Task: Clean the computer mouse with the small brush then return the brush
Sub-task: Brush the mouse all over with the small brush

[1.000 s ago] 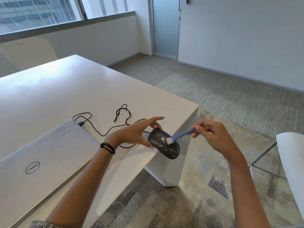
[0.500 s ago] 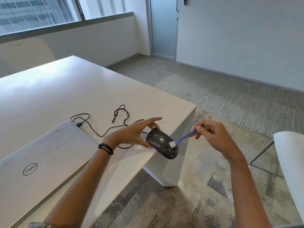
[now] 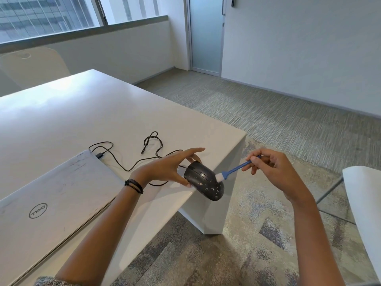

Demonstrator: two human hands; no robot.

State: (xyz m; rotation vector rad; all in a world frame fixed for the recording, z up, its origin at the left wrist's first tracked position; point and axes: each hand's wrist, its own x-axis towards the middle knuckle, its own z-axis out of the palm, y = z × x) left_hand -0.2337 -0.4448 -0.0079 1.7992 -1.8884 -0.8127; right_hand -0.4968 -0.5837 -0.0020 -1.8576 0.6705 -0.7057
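Note:
A black computer mouse (image 3: pixel 203 183), speckled with pale flecks, is held tilted off the corner of the white table (image 3: pixel 82 120). My left hand (image 3: pixel 171 168) grips its far end between thumb and fingers, forefinger stretched out. My right hand (image 3: pixel 272 170) pinches the blue handle of a small brush (image 3: pixel 233 170). The brush's white bristles touch the mouse's right side. The mouse's black cable (image 3: pixel 144 153) runs back across the table to the laptop.
A closed silver laptop (image 3: pixel 47 199) lies at the table's near left. A white chair (image 3: pixel 365 203) stands at the right edge, another chair (image 3: pixel 31 65) behind the table at the far left. Carpeted floor lies below the mouse.
The brush head has slid slightly along the mouse's right side between frames. Both hands keep roughly the same hold and place.

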